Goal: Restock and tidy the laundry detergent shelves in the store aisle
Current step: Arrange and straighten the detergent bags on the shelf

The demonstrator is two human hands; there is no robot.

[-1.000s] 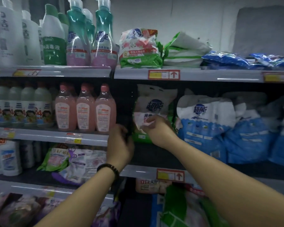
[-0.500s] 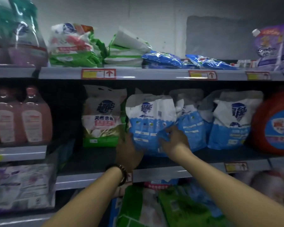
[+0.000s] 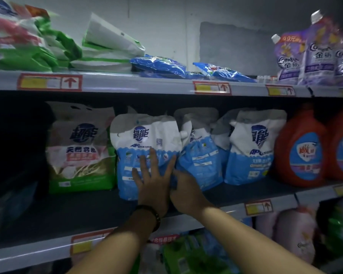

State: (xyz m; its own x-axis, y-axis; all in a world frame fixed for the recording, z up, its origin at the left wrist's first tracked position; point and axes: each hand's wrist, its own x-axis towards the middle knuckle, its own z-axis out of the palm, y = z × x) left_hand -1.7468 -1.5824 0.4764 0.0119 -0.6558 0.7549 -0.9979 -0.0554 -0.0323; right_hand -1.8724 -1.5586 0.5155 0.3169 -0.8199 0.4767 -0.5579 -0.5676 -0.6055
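left hand [image 3: 152, 182] went from gripping to flat, fingers spread, on the blue bag [image 3: 147, 133], right hand [image 3: 186, 192] fingers hidden at its edge (cant tell), so bag's prob seated on the middle shelf [image 3: 77, 210]

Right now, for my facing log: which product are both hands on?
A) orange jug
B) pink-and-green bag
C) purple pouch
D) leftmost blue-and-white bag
D: the left hand lies spread flat on the leftmost blue-and-white bag, the right hand at its lower right edge.
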